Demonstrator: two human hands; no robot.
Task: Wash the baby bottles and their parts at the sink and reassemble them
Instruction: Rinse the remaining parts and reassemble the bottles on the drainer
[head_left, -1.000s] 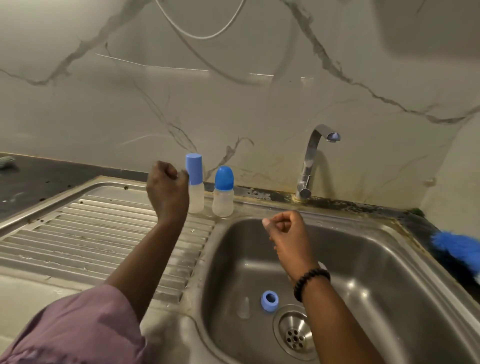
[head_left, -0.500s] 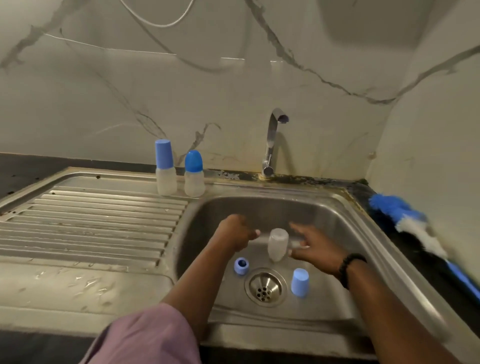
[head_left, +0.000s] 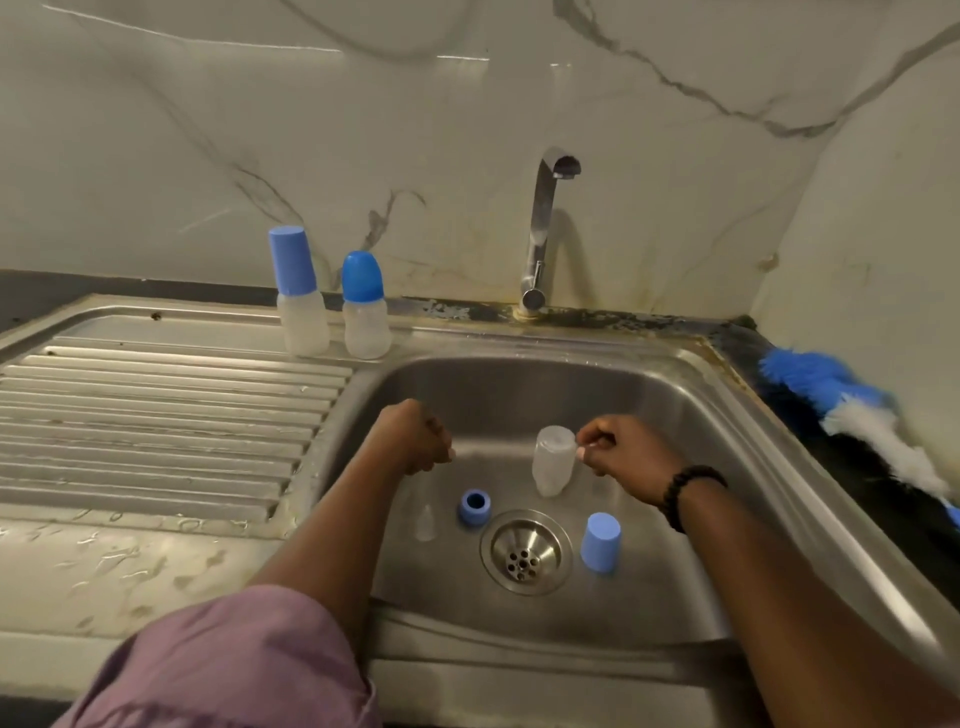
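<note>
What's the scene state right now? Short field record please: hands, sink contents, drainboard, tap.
left hand: fist over the basin, holds nothing visible
right hand: pinches the rim of the open bottle
sink: blue ring, clear teat, blue cap around the drain
drainboard: two capped bottles standing at the back edge
tap: no water running
counter, right: blue and white brush

No text, label, brand or number can be read on anything here.
</note>
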